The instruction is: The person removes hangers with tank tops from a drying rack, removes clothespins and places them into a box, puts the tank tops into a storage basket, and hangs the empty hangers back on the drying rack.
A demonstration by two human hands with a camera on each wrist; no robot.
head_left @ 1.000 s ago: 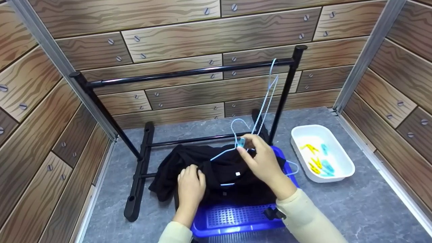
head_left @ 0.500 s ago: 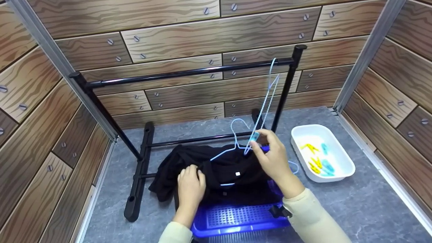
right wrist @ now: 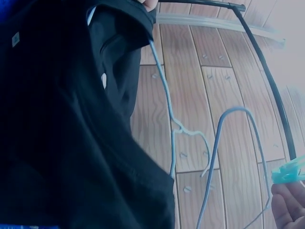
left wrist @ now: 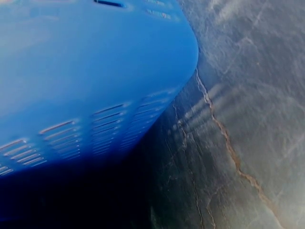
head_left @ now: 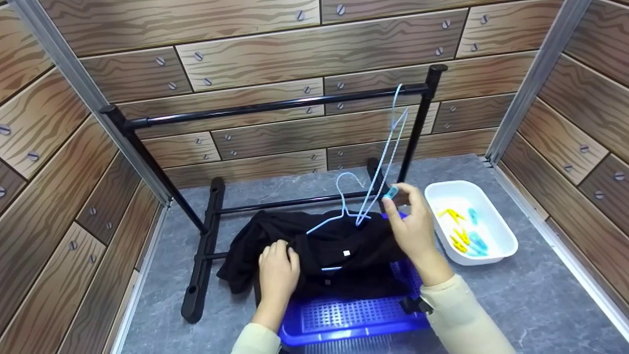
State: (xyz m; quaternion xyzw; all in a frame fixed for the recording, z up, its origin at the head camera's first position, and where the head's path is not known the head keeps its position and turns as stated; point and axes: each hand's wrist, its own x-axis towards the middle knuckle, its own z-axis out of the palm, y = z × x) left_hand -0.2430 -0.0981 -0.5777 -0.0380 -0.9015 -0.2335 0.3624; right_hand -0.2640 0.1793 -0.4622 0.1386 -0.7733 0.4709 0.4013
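A black shirt [head_left: 363, 246] lies over a blue plastic basket [head_left: 344, 314], with a light-blue wire hanger [head_left: 344, 196] in its neck opening and the hook sticking out. My left hand [head_left: 279, 268] grips the shirt's cloth on the left side; its fingertips are partly hidden in the folds. Between thumb and fingers, my right hand [head_left: 413, 223] pinches a light-blue clothespin [head_left: 391, 192], held apart from the shirt and right of the hanger's hook. The same clothespin [right wrist: 288, 171] shows at the right edge of the right wrist view. A second wire hanger [head_left: 393, 132] hangs from the rail.
A black clothes rack [head_left: 275, 105] stands behind the basket. On the floor at right sits a white tub [head_left: 508, 241] holding yellow clothespins [head_left: 459, 241] and blue ones [head_left: 475, 241]. Plank-patterned walls enclose the grey floor [head_left: 550, 305]. The left wrist view shows mostly the basket's side [left wrist: 95, 71].
My right hand has moved right with the clothespin, away from the hook of the hanger in the shirt. My left hand has kept its place on the shirt.
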